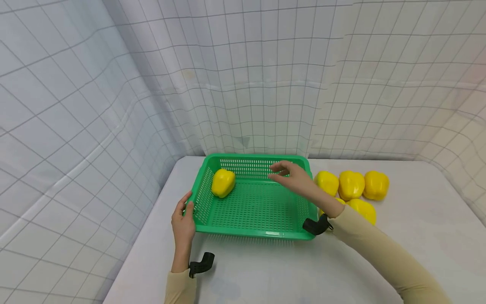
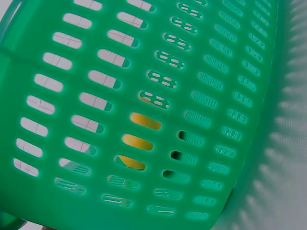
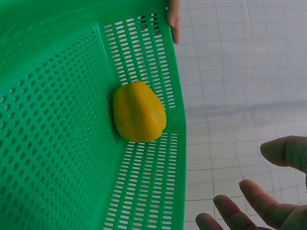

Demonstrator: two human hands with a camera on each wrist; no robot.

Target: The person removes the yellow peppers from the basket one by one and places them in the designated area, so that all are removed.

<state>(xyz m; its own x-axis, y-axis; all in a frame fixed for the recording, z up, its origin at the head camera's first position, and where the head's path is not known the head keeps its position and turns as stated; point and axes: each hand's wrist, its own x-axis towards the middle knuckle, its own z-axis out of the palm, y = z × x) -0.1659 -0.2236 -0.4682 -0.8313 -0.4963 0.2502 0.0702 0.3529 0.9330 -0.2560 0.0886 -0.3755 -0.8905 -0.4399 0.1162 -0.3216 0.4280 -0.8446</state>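
Observation:
A green plastic basket point(image 1: 262, 234) with slotted walls stands on the table. One yellow bell pepper point(image 1: 223, 183) lies in its far left corner; the right wrist view shows this pepper point(image 3: 139, 112) against the walls. My left hand point(image 1: 183, 221) grips the basket's left rim. Through the slots in the left wrist view, bits of the yellow pepper point(image 2: 139, 142) show. Above the right half of the basket hovers my right hand point(image 1: 294, 177), its fingers parted and holding nothing. Several more yellow bell peppers point(image 1: 351, 185) sit right of the basket, some partly hidden behind the right forearm.
The white table point(image 1: 247, 270) extends in front of the basket and to its right. White grid-patterned sheeting point(image 1: 250, 84) hangs behind the table and along its left side. Each wrist carries a small black camera point(image 1: 202, 262).

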